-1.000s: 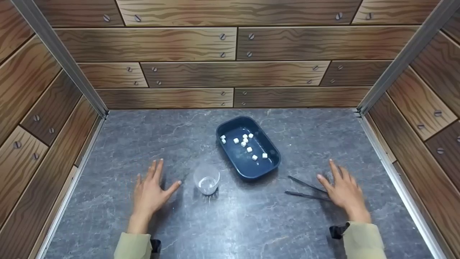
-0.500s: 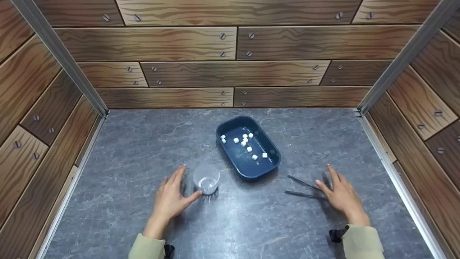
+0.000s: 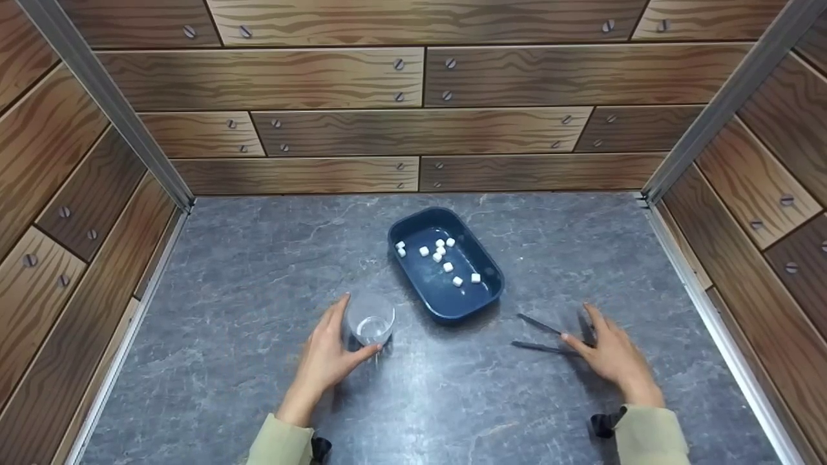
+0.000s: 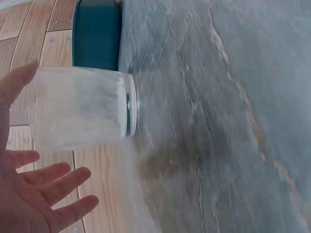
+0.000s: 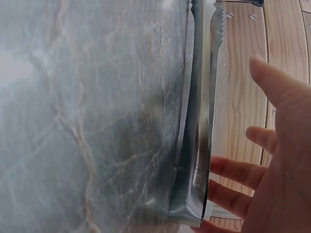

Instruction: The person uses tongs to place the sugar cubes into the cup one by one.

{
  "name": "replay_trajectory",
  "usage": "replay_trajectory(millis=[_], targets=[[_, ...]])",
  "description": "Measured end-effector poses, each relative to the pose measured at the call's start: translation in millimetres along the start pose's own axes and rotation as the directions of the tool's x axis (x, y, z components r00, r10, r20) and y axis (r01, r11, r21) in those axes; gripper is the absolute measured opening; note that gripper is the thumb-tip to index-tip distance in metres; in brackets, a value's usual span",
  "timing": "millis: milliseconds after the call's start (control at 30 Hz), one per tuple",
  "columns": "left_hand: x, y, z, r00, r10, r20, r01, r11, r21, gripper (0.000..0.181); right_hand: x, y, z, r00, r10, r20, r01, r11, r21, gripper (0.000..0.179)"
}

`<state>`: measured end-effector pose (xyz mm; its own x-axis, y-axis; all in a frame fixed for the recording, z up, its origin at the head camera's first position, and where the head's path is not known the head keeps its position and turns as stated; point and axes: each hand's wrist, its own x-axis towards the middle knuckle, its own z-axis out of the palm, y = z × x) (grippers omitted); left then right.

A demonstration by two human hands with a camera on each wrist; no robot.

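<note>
A clear plastic cup [image 3: 371,320] stands upright on the grey marbled table. My left hand [image 3: 323,355] reaches round its near left side, thumb and fingers spread. In the left wrist view the thumb is close to the rim of the cup [image 4: 80,109], and the other fingers [image 4: 63,187] lie loosely bent below it; whether any touches, I cannot tell. Metal tongs [image 3: 539,347] with serrated edges lie at the right, tips apart. Over their rear end hovers my right hand [image 3: 617,358], which partly hides them. In the right wrist view, its fingers are spread beside the tongs [image 5: 199,121].
Behind the cup and to its right sits a dark blue tray [image 3: 475,303] holding several small white cubes [image 3: 448,267]. Wood-patterned walls [image 3: 323,132] with metal corner edges close off the table at the back and both sides.
My left hand has moved right, from beside the cup to partly around it. My right hand has come slightly left and nearer over the tongs. Cup, tray and tongs stay in place.
</note>
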<state>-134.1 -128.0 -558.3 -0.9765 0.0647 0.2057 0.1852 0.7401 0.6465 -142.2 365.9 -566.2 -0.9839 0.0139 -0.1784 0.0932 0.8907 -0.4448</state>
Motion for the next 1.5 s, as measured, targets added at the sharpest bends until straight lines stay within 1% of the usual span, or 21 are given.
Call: replay_trajectory(millis=[133, 233, 367, 467, 633, 767, 867, 967, 1167, 1333, 1500], targets=[[1.8, 2.6, 3.7, 1.000, 0.006, -0.018, -0.006, 1.000, 0.002, 0.104, 0.2, 1, 1, 0.998, -0.054, -0.016, 0.054, 0.999, 0.001, 0.104], [2.7, 3.6, 6.6, 0.999, 0.005, -0.035, -0.005, 1.000, -0.005, 0.103, -0.1, 2, 3, 0.996, -0.087, -0.030, 0.087, 0.996, -0.002, 0.105], [4.0, 4.5, 9.9, 0.999, -0.009, -0.052, 0.008, 1.000, -0.028, 0.102, -0.5, 1, 4, 0.993, -0.109, -0.037, 0.109, 0.994, 0.006, 0.100], [5.4, 6.1, 10.8, 0.998, -0.030, -0.056, 0.028, 0.999, -0.040, 0.101, -0.3, 0, 5, 0.993, -0.117, -0.028, 0.117, 0.993, -0.002, 0.092], [7.4, 8.5, 10.9, 0.996, -0.079, -0.040, 0.076, 0.996, -0.054, 0.101, 1.0, -1, 7, 0.992, -0.124, -0.007, 0.124, 0.992, -0.031, 0.074], [8.5, 9.5, 11.2, 0.993, -0.115, -0.019, 0.114, 0.992, -0.056, 0.101, 0.9, -2, 8, 0.989, -0.150, -0.020, 0.149, 0.988, -0.041, 0.063], [9.6, 9.5, 11.6, 0.992, -0.128, -0.008, 0.127, 0.990, -0.056, 0.101, -0.1, -2, 8, 0.986, -0.165, -0.026, 0.163, 0.985, -0.050, 0.053], [10.1, 8.9, 12.4, 0.991, -0.133, -0.001, 0.133, 0.989, -0.058, 0.102, -1.6, -2, 8, 0.986, -0.163, -0.014, 0.162, 0.985, -0.058, 0.045], [11.5, 7.9, 12.8, 0.990, -0.141, 0.015, 0.142, 0.988, -0.058, 0.104, -2.1, -3, 8, 0.989, -0.149, 0.010, 0.149, 0.986, -0.069, 0.042], [12.2, 8.1, 13.9, 0.988, -0.153, 0.030, 0.154, 0.986, -0.058, 0.104, -1.3, -3, 7, 0.988, -0.156, 0.009, 0.156, 0.985, -0.070, 0.041], [13.6, 7.5, 15.2, 0.989, -0.145, 0.023, 0.147, 0.987, -0.062, 0.103, -1.7, -4, 7, 0.987, -0.159, 0.009, 0.160, 0.985, -0.072, 0.038]])
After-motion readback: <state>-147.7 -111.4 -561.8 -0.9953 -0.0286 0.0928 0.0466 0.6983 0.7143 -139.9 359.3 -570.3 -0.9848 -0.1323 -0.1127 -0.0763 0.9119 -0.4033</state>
